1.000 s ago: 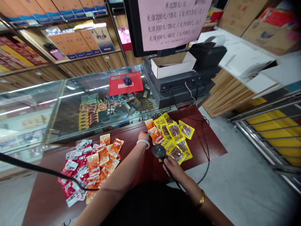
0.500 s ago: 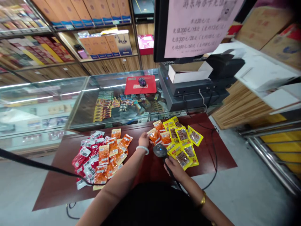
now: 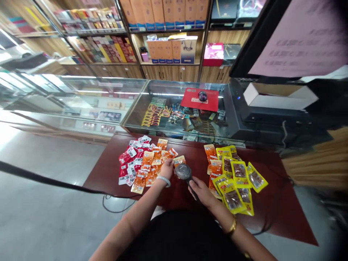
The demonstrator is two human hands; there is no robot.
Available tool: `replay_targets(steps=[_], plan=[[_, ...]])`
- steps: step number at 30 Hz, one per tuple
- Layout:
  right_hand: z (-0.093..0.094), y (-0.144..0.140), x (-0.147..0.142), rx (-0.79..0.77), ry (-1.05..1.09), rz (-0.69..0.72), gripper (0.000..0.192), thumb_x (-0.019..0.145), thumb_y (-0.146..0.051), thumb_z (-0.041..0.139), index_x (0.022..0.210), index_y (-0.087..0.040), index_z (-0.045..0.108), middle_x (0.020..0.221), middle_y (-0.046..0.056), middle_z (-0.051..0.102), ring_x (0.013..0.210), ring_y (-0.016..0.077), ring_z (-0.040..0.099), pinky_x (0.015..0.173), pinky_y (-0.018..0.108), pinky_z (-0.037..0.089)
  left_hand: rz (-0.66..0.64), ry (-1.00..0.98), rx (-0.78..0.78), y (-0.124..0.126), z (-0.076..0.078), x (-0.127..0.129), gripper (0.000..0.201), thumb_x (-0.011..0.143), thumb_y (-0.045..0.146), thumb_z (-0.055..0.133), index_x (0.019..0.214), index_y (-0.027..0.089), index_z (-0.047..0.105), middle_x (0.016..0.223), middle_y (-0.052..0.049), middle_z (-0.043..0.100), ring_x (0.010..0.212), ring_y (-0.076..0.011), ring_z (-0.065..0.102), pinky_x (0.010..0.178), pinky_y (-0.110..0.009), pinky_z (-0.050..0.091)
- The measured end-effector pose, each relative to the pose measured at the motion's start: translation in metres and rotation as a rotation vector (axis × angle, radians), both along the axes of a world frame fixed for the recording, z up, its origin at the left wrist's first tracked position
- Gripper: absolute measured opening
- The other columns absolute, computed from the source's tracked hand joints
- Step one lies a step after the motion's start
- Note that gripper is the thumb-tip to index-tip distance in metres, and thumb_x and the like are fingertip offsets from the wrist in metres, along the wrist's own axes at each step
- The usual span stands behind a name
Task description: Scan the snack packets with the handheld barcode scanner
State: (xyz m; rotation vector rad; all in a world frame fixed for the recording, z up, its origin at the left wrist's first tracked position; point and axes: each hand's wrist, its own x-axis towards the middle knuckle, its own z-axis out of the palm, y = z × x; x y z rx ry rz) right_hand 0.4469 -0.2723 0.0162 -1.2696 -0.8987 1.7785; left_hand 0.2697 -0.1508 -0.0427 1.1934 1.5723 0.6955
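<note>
Right now the left hand [image 3: 166, 169] pinches an orange snack packet [image 3: 179, 160] face-up just under the head of the barcode scanner [image 3: 183, 171], which the right hand [image 3: 200, 191] grips by its handle, apparently so the code can be read. Red and orange packets [image 3: 138, 163] lie heaped to the left on the dark red table [image 3: 274, 206], yellow packets [image 3: 236, 177] to the right, and the scanner's cable [image 3: 116, 201] trails off the near edge.

Single head-worn view, looking forward and steeply down over the person's own forearms onto the dark red-brown wooden table [image 3: 190, 159], close below; the glass display counter [image 3: 174, 108] and wall shelves lie farther back.
</note>
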Motion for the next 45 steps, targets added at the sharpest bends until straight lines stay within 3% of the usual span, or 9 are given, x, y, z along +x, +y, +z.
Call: replay_targets(steps=[4,9,14,18,21,26,31,39,45], plan=[[-0.009,-0.001,-0.011,-0.018,-0.01,0.044,0.056,0.082,-0.072,0.055,0.101,-0.019,0.055,0.052,-0.01,0.043,0.039,0.0075,0.034,0.036,0.019,0.026,0.112,0.165,0.016,0.007,0.006,-0.048,0.018,0.083,0.036,0.054,0.081,0.02,0.062,0.055,0.001,0.054,0.05,-0.0141,0.051,0.054,-0.025,0.038],[-0.014,-0.006,-0.014,-0.026,-0.03,0.056,0.058,0.083,-0.071,0.055,0.106,-0.018,0.055,0.054,-0.01,0.043,0.04,0.0076,0.035,0.036,0.019,0.025,0.217,0.454,0.068,0.036,0.019,-0.105,0.015,0.084,0.028,0.053,0.083,0.02,0.065,0.064,-0.004,0.061,0.061,-0.0186,0.058,0.062,-0.029,0.041],[-0.012,-0.012,-0.005,-0.022,-0.051,0.019,0.059,0.08,-0.075,0.054,0.096,-0.019,0.054,0.052,-0.01,0.044,0.038,0.007,0.034,0.036,0.019,0.027,0.221,0.638,0.054,0.058,0.024,-0.116,0.03,0.085,0.028,0.053,0.11,0.014,0.063,0.095,-0.015,0.069,0.089,-0.028,0.065,0.078,-0.037,0.047],[-0.021,-0.019,0.01,-0.032,-0.068,-0.068,0.057,0.081,-0.075,0.053,0.096,-0.02,0.053,0.054,-0.009,0.046,0.039,0.007,0.036,0.037,0.019,0.028,0.112,0.749,0.281,0.063,0.019,-0.076,0.04,0.085,0.024,0.054,0.123,0.012,0.057,0.118,-0.017,0.063,0.116,-0.0285,0.056,0.099,-0.04,0.044],[-0.028,-0.026,0.023,-0.082,-0.068,-0.171,0.057,0.079,-0.076,0.055,0.094,-0.021,0.053,0.055,-0.008,0.048,0.04,0.0078,0.037,0.037,0.02,0.029,-0.164,0.584,0.306,0.059,0.009,-0.015,0.031,0.085,0.021,0.055,0.115,0.015,0.061,0.112,-0.012,0.067,0.108,-0.023,0.061,0.097,-0.035,0.046],[-0.027,-0.039,0.047,-0.106,-0.085,-0.328,0.055,0.078,-0.076,0.057,0.09,-0.023,0.054,0.054,-0.007,0.048,0.04,0.0095,0.039,0.039,0.022,0.03,-0.578,0.289,0.14,0.036,-0.019,0.101,0.02,0.086,0.022,0.061,0.104,0.017,0.07,0.105,-0.008,0.073,0.096,-0.0171,0.067,0.089,-0.028,0.05],[-0.024,-0.057,0.074,-0.144,-0.091,-0.476,0.057,0.075,-0.079,0.057,0.08,-0.022,0.051,0.052,-0.006,0.048,0.04,0.0092,0.038,0.039,0.022,0.027,-0.65,0.212,-0.111,0.014,-0.03,0.172,0.026,0.083,0.021,0.068,0.108,0.015,0.07,0.096,-0.006,0.075,0.083,-0.0144,0.068,0.074,-0.023,0.05],[-0.038,-0.08,0.091,-0.247,0.022,-0.693,0.059,0.068,-0.078,0.064,0.08,-0.023,0.049,0.053,-0.007,0.047,0.041,0.0086,0.039,0.038,0.02,0.027,-0.666,0.439,-0.127,0.015,-0.025,0.196,0.011,0.078,0.025,0.073,0.074,0.017,0.067,0.075,-0.004,0.071,0.068,-0.014,0.064,0.062,-0.023,0.043],[-0.038,-0.079,0.091,-0.198,-0.007,-0.638,0.055,0.074,-0.077,0.06,0.077,-0.023,0.048,0.054,-0.006,0.047,0.04,0.0091,0.037,0.038,0.022,0.027,-0.578,0.331,-0.148,0.013,-0.028,0.175,0.008,0.085,0.02,0.064,0.078,0.019,0.06,0.058,0.003,0.061,0.049,-0.0098,0.056,0.052,-0.02,0.04]])
